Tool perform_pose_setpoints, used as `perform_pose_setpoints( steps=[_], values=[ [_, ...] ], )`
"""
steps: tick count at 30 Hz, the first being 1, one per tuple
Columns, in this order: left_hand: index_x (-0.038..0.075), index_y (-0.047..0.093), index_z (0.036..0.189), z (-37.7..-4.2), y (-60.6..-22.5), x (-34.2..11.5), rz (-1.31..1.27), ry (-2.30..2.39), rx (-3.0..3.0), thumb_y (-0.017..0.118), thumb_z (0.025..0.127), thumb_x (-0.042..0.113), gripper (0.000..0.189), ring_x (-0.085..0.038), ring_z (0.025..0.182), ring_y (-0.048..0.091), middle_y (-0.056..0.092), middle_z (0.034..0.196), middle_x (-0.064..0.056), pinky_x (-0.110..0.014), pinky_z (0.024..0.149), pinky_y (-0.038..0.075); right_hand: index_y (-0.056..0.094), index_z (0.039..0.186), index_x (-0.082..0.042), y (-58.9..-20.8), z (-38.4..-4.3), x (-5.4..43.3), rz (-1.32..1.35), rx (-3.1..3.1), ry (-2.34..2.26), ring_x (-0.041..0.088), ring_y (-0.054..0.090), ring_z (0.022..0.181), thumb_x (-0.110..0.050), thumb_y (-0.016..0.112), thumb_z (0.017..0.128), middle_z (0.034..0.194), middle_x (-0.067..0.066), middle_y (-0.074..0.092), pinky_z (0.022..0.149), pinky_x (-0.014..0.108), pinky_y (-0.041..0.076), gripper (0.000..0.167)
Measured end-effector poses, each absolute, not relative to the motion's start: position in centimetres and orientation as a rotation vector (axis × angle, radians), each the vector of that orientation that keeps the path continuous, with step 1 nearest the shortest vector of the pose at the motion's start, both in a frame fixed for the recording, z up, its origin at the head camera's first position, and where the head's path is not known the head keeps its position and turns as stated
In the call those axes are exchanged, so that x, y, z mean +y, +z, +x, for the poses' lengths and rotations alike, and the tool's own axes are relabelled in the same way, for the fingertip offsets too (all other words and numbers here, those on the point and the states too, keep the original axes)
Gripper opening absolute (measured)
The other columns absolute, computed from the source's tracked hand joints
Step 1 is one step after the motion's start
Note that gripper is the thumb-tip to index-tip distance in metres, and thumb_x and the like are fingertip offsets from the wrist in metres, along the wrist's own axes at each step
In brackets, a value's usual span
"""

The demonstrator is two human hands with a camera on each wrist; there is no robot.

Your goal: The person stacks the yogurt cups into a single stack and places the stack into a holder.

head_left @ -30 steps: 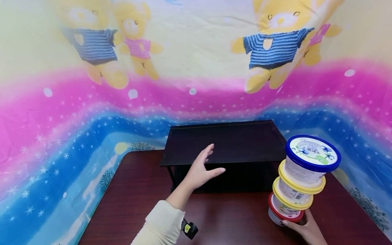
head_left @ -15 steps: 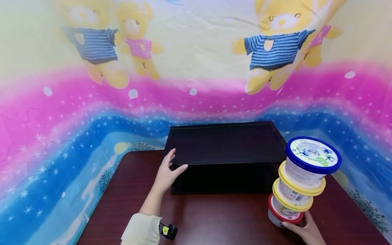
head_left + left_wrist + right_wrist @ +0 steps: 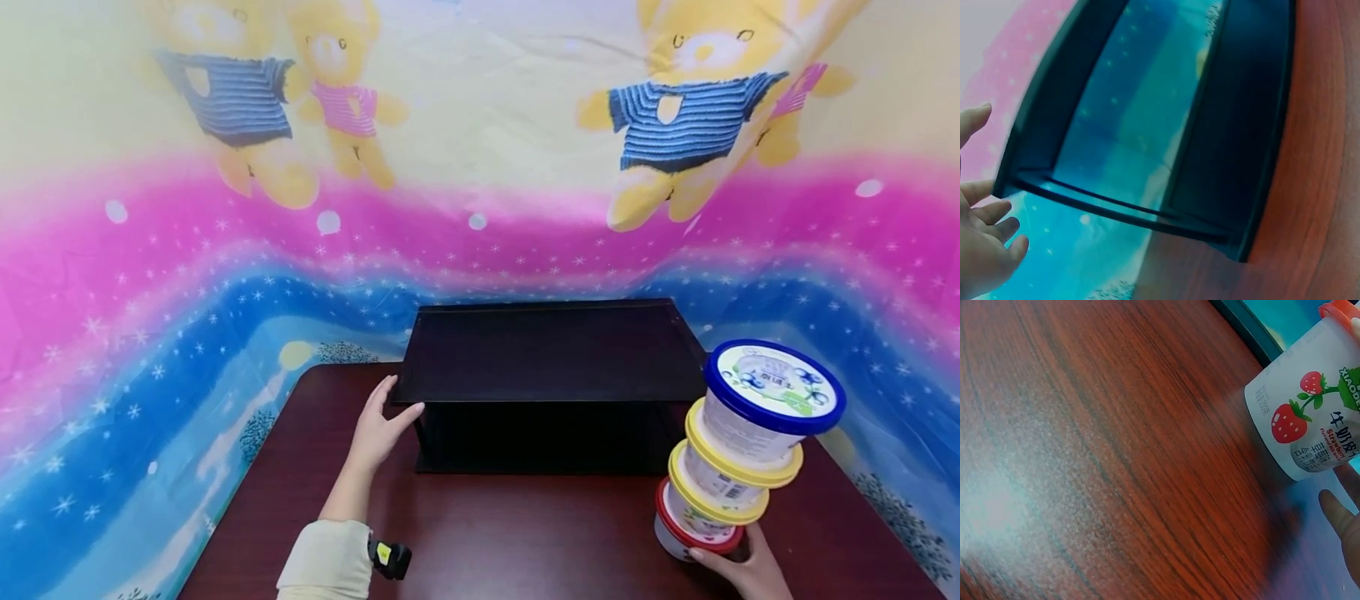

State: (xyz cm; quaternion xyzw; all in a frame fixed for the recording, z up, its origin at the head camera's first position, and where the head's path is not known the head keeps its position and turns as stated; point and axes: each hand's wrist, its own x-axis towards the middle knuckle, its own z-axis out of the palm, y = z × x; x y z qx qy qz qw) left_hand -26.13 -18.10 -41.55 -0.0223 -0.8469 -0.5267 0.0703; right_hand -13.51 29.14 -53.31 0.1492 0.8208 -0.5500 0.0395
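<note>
In the head view my left hand (image 3: pixel 378 433) is at the front left corner of a low black shelf (image 3: pixel 551 354), thumb and fingers spread around that corner. The left wrist view shows the fingers (image 3: pixel 997 212) beside the shelf's end; whether they touch it I cannot tell. At the right, my right hand (image 3: pixel 750 567) holds a red-lidded tub (image 3: pixel 678 542) at the bottom of a leaning stack. Two yellow-lidded tubs (image 3: pixel 723 479) sit above it, topped by a larger blue-lidded tub (image 3: pixel 776 387). Strawberries are printed on the bottom tub (image 3: pixel 1310 412) in the right wrist view.
The shelf stands at the back of a dark reddish wooden table (image 3: pixel 517 533), its front open below the top board. A printed bear curtain (image 3: pixel 480 175) hangs behind and along both sides. A black strap device (image 3: pixel 390 558) is on my left wrist.
My left hand has moved leftward from in front of the shelf's middle to its left front corner. The right hand and the stack of tubs have barely moved.
</note>
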Motion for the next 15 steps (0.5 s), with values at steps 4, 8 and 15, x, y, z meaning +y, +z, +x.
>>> perform_pose_setpoints(
  steps=[4, 8, 15],
  values=[
    [0.014, 0.03, 0.135, -26.6, -42.4, -18.3, -0.033, -1.648, -2.553, 0.062, 0.076, 0.041, 0.072, -0.025, 0.125, 0.02, 0.023, 0.139, -0.008, -0.047, 0.096, 0.021, 0.008, 0.134, -0.005, -53.4, -13.4, 29.0, 0.458, 2.566, -1.686, 0.016, 0.04, 0.103, -0.026, 0.068, 0.074, 0.126, 0.019, 0.029, 0.084, 0.036, 0.034, 0.088],
    [0.019, 0.032, 0.134, -26.9, -42.7, -18.4, -0.004, -1.738, -2.522, 0.061, 0.076, 0.043, 0.069, -0.025, 0.121, 0.029, 0.03, 0.136, -0.009, -0.046, 0.092, 0.029, 0.011, 0.133, -0.007, -53.5, -13.3, 29.0, 0.46, 2.583, -1.687, -0.006, 0.039, 0.089, -0.026, 0.068, 0.074, 0.126, 0.018, 0.03, 0.075, 0.023, 0.039, 0.084],
    [0.021, 0.032, 0.134, -27.4, -43.1, -18.3, 0.021, -1.831, -2.44, 0.062, 0.074, 0.044, 0.071, -0.023, 0.111, 0.042, 0.039, 0.129, -0.013, -0.04, 0.088, 0.035, 0.019, 0.13, -0.024, -54.4, -13.4, 29.2, 0.346, 2.56, -1.89, -0.01, 0.043, 0.086, -0.019, 0.069, 0.073, 0.115, 0.001, 0.036, 0.069, 0.019, 0.043, 0.076]
  ],
)
